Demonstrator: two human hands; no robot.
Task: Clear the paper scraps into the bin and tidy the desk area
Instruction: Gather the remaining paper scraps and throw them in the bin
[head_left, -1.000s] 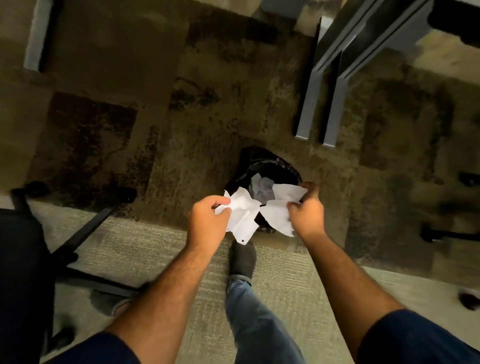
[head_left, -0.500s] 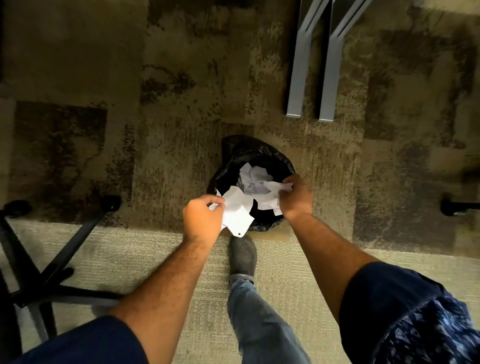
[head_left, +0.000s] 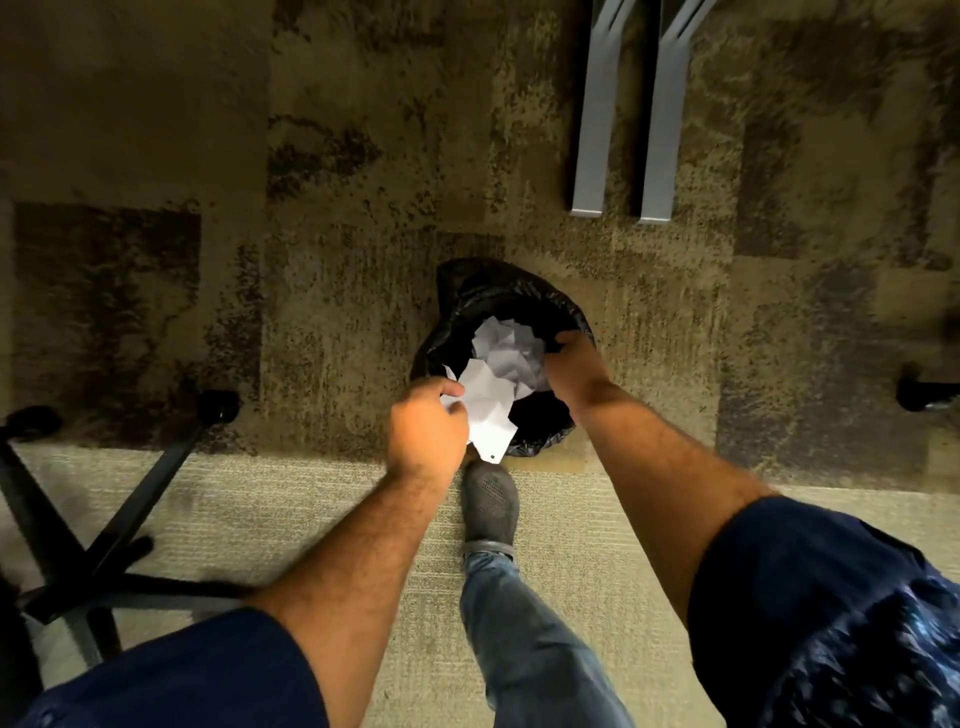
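Note:
A bin (head_left: 467, 301) lined with a black bag stands on the carpet just ahead of my foot. Crumpled white paper scraps (head_left: 506, 345) lie in its mouth. My left hand (head_left: 426, 431) hovers over the near left rim, shut on a crumpled white sheet (head_left: 485, 413) that hangs over the opening. My right hand (head_left: 574, 364) reaches down at the right rim, its curled fingers against the paper in the bin. Those fingers are hidden under the hand, so its grip is unclear.
My grey shoe (head_left: 491, 509) touches the bin's near side. A black office chair base (head_left: 104, 525) with a caster (head_left: 221, 405) spreads at the left. Two grey desk legs (head_left: 587, 130) end beyond the bin. Another dark caster (head_left: 919, 395) sits at the right edge.
Both hands have lowered toward the bin with the paper. The right hand's sheet has gone from above the rim down into the opening. The view has tilted further down.

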